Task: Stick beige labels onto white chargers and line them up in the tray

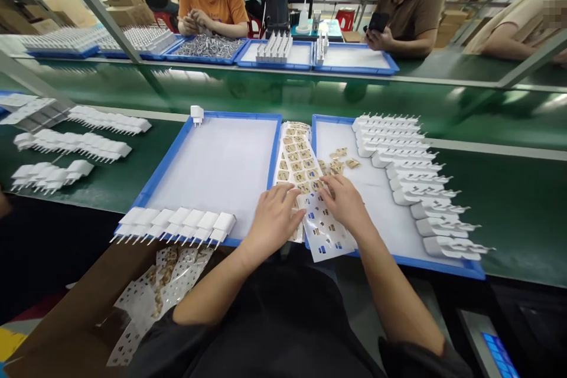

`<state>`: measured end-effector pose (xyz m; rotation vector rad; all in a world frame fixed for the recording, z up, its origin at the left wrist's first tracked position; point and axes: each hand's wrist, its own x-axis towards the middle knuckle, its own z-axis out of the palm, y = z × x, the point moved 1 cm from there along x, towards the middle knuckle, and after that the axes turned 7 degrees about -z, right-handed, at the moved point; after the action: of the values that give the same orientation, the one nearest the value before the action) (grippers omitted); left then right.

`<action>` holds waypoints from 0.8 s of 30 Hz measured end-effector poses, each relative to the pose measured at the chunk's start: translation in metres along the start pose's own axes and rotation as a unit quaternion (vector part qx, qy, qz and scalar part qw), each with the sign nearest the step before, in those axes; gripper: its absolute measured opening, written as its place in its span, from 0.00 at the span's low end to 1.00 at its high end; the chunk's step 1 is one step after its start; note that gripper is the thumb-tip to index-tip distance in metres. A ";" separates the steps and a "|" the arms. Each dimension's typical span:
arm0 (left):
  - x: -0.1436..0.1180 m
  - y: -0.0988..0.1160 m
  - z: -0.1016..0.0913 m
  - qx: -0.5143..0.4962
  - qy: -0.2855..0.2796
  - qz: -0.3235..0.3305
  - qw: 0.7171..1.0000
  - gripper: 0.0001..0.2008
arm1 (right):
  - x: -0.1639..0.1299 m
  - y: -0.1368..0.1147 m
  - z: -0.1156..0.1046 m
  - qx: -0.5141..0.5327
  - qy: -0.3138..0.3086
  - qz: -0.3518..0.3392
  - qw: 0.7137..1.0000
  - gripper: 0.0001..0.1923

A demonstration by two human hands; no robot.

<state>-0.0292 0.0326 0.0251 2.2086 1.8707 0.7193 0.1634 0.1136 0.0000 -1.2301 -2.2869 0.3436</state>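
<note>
A sheet of tan stickers lies over a stack between two blue-rimmed trays. Its lower part is mostly bare backing with cut-out shapes. My left hand rests at the sheet's left edge, fingers curved and thumb apart, holding nothing. At the right edge, my right hand has thumb and forefinger close together on the sheet by the lowest full row of stickers; the exact grip is partly hidden. Loose tan pieces lie just beyond it. White plug adapters line the near edge of the left tray.
Stacked rows of white adapters fill the right side of the right tray. More adapters lie on the green bench at left. A box below holds used backing sheets. Across the green belt, people sit behind more trays.
</note>
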 end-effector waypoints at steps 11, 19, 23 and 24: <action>0.036 0.016 0.045 0.071 -0.140 -0.028 0.987 0.31 | 0.009 0.022 0.019 -0.039 0.003 0.037 0.999 0.12; 0.034 0.015 0.043 0.022 -0.126 -0.039 0.991 0.34 | 0.014 0.021 0.019 -0.056 0.064 0.017 0.996 0.08; 0.035 0.015 0.040 0.009 -0.133 -0.045 0.990 0.37 | 0.017 0.015 0.016 -0.058 0.072 -0.002 0.996 0.09; 0.036 0.016 0.038 0.009 -0.141 -0.049 0.989 0.38 | 0.017 0.013 0.014 -0.053 0.070 -0.009 0.996 0.10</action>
<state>0.0056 0.0709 0.0075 2.0840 1.8319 0.3518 0.1569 0.1357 -0.0122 -1.2434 -2.2180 0.1261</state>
